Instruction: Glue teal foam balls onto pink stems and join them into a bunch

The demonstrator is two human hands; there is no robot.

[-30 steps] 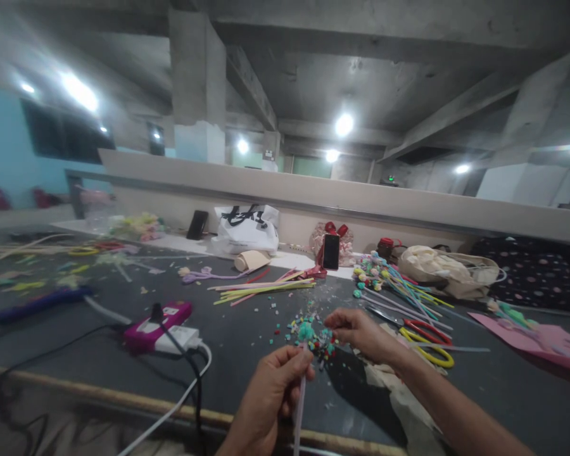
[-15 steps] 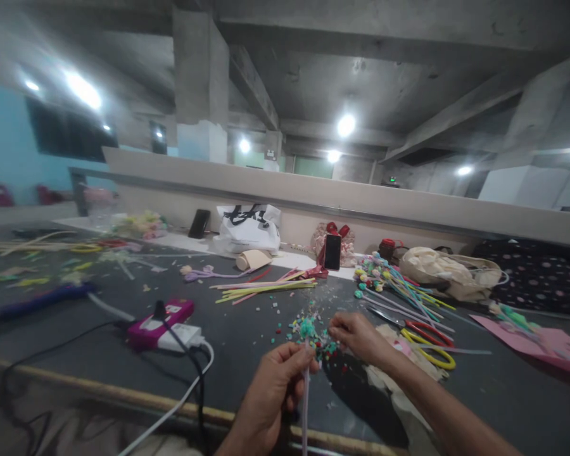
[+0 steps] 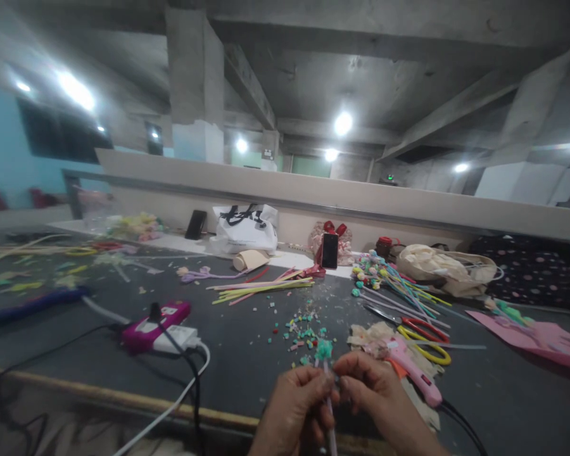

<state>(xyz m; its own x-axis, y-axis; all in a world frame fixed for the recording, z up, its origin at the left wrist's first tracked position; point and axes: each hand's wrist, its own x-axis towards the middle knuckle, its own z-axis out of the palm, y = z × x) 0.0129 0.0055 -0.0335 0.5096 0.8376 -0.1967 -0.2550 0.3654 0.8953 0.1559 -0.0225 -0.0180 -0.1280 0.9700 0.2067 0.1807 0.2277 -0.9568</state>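
Note:
A pale purple stem [image 3: 331, 430] with a small green, flower-like head [image 3: 323, 349] stands upright at the bottom middle. My left hand [image 3: 301, 402] pinches this stem just under the head. Close against it, my right hand [image 3: 368, 386] has its thumb and fingers pressed together beside the stem; whatever is between them is too small to make out. Small green, red and white bits [image 3: 304, 330] lie scattered behind the head. A pink glue gun [image 3: 415, 373] rests on a beige cloth [image 3: 370, 337] to the right of my hands.
Red and yellow scissors [image 3: 425, 335] and finished-looking flower stems [image 3: 384, 278] lie at right. Yellow and pink strips [image 3: 261, 288] are mid-table. A magenta power strip [image 3: 156, 326] with cables sits left. A phone [image 3: 329, 251] and white bag [image 3: 246, 229] stand behind.
My right hand has come down toward my left hand, uncovering the pink glue gun. My left hand and the green-headed stem have shifted slightly right and lower.

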